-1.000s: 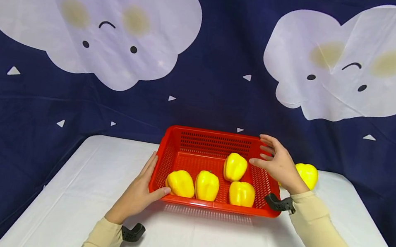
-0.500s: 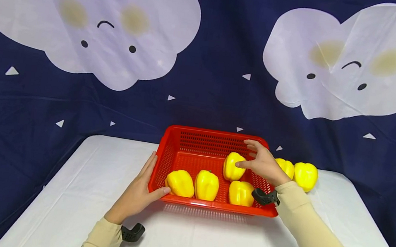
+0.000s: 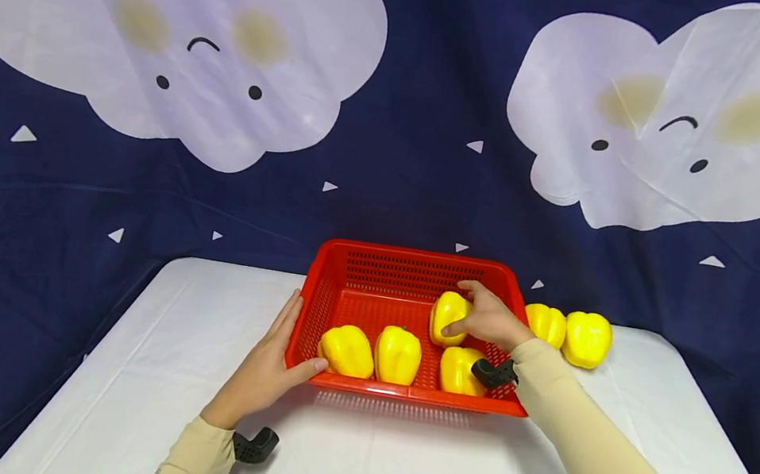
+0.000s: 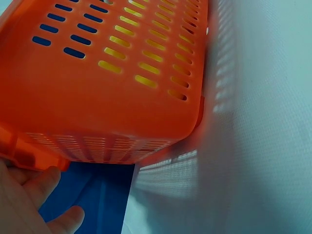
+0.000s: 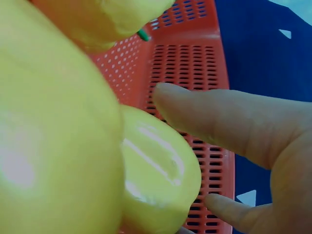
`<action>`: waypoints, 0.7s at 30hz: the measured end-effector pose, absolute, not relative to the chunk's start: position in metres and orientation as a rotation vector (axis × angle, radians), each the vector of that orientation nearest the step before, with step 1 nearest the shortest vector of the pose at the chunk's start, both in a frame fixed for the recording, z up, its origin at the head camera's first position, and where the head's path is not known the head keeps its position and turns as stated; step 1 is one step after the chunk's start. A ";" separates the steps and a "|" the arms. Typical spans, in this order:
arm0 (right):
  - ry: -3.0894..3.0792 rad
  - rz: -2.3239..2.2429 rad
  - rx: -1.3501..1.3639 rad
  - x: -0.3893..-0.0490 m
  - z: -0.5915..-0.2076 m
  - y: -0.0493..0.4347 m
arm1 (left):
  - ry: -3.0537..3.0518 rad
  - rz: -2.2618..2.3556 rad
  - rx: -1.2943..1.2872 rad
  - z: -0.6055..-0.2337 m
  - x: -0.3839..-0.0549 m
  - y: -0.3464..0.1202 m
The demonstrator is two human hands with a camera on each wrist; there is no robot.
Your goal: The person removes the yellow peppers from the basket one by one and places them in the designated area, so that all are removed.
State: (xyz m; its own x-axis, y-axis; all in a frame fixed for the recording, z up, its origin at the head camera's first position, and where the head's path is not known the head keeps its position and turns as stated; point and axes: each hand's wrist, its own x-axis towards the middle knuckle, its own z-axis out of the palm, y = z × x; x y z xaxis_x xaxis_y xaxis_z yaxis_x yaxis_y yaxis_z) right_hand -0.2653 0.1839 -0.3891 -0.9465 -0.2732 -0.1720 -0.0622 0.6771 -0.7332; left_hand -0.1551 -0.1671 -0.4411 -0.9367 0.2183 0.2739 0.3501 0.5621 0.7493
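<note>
In the middle of the head view there is a red basket [image 3: 403, 393] on the white table [image 3: 154, 367], and in it I count four yellow peppers: the left pepper [image 3: 347, 351] and the middle pepper [image 3: 398, 355] along the lower rim, the lower right pepper [image 3: 458, 369], partly behind my black wrist device [image 3: 494, 374], and above it the upper right pepper [image 3: 447, 318]. Two outside peppers [image 3: 565, 333] sit just beside each other on the table, right of the basket. My right hand [image 3: 490, 321] is inside the basket, at the right side of the upper right pepper; thumb and fingers are well apart around it, and I cannot tell if they press on its skin. My left hand [image 3: 269, 370] is at the lower left corner of the basket, the fingers rather straight along the outside and the thumb apart from them, lying over the lower rim. The left wrist view shows what the head view does not: the slotted outer wall [image 4: 97, 107], with yellow visible through several slots. The right wrist view shows my thumb and another finger spread from each other, and a green stem [image 5: 143, 35] near the top, which in the head view is only a tiny spot.
</note>
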 end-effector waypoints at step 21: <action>2.625 -0.949 -0.183 -0.270 -0.396 0.177 | -2.643 -1.304 -0.488 -0.443 -0.156 -0.168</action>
